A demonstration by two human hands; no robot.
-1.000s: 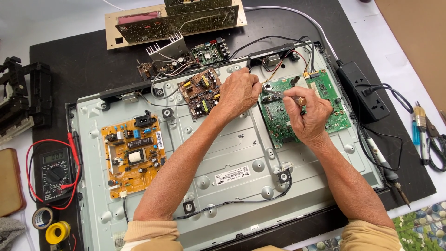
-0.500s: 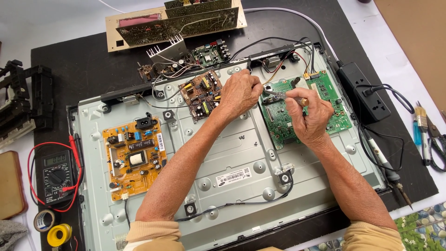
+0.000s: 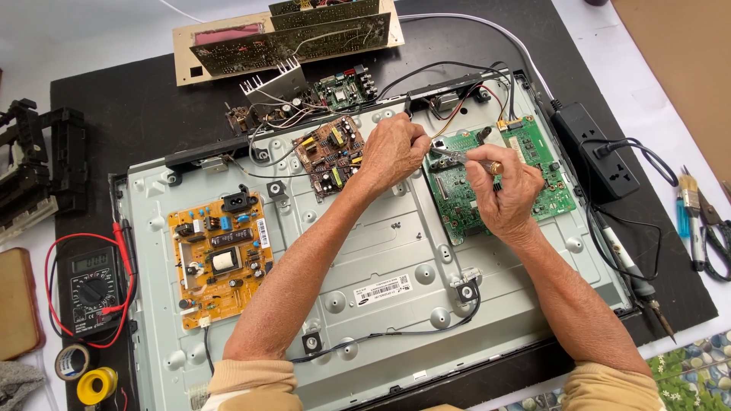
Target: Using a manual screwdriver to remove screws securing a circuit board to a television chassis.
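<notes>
Both our forearms reach forward: right hand [image 3: 509, 194] clamps a thin metal tool [image 3: 464, 157] over the green circuit board [image 3: 495, 183]; left hand [image 3: 392, 152] curls closed beside it, its contents unclear.
</notes>
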